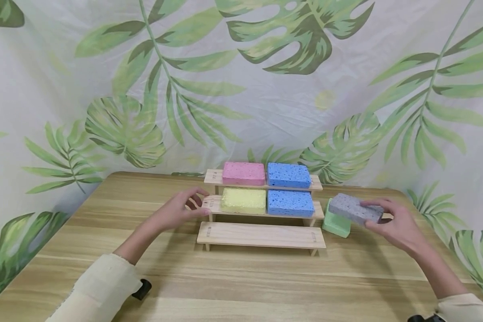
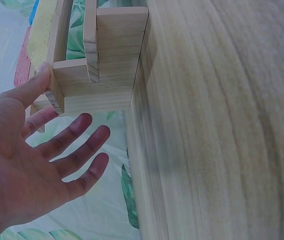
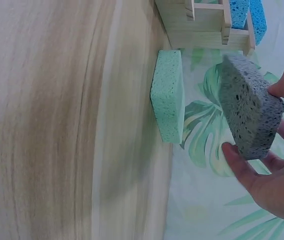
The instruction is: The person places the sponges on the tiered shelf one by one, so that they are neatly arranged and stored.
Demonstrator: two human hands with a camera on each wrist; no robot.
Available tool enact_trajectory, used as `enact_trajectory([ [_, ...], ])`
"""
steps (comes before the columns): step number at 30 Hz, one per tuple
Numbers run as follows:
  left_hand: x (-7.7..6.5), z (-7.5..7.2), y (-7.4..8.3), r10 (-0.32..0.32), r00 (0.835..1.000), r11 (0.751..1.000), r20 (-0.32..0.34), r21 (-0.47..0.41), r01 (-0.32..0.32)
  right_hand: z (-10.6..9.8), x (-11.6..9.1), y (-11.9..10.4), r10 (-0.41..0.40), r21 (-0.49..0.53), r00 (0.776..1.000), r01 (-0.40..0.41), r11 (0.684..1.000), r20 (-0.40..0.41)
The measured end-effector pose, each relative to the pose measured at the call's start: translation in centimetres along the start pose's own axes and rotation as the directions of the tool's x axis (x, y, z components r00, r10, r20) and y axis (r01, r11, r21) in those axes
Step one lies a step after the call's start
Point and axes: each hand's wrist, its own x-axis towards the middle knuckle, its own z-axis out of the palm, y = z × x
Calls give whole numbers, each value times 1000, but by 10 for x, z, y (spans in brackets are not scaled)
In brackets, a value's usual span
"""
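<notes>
My right hand grips a grey sponge by its right end, raised above the tabletop. Below it a green sponge lies on the table beside the rack; the grey one partly covers it in the head view. With thumb and index finger, my left hand pinches the left end of the middle tier of a three-tier wooden rack; its other fingers are spread. On the top tier sit a pink sponge and a blue sponge. The middle tier bears a yellow sponge and another blue sponge.
The rack stands near the back of a wood-grain table. Behind it hangs a pale cloth printed with green leaves. The lowest tier shows bare wood.
</notes>
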Motion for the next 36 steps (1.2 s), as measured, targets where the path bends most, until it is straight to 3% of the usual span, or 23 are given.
enact_trajectory([
  [5, 0, 0, 0, 1, 1000, 1000, -1, 2, -1, -1, 0, -2, 5, 84, 1000, -5, 996, 4],
  [10, 0, 0, 0, 6, 1000, 1000, -1, 1, -6, -2, -1, -1, -93, 227, 996, 88, 970, 9],
  [14, 0, 0, 0, 4, 1000, 1000, 2, -5, -3, -5, 0, -1, -194, 400, 980, 162, 902, 40],
  [18, -1, 0, 1, -5, 1000, 1000, 6, -7, 5, -7, 0, -1, -249, 559, 964, 158, 814, 90],
  [26, -1, 0, 2, -12, 1000, 1000, 9, -1, 12, -17, -1, 1, -287, 603, 949, 153, 783, 133],
  [33, -1, 0, 2, -21, 1000, 1000, 14, -5, 21, -19, -3, 0, -330, 599, 939, 210, 773, 96],
  [36, -1, 0, 3, -20, 1000, 1000, 14, -6, 20, -20, -1, 0, -362, 617, 928, 236, 751, 85],
])
